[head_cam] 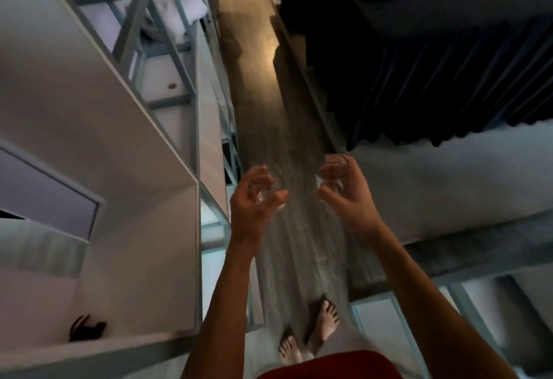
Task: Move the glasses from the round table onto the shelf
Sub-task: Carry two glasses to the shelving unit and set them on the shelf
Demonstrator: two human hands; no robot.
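I hold one clear drinking glass in each hand, out in front of me above the wooden floor. My left hand (254, 199) wraps around a small clear glass (269, 196), fingers curled around its side. My right hand (347, 196) grips a second clear glass (336, 169) from the right, its rim showing above my fingers. The two glasses are apart, about a hand's width between them. A white shelf unit (143, 187) with open compartments stands to my left. The round table is not in view.
A narrow strip of wooden floor (269, 85) runs ahead between the shelf unit and a bed (449, 187) with dark bedding on the right. A small dark object (86, 329) lies on a lower shelf. A folded pillow (191, 7) rests further along. My bare feet (314, 330) are below.
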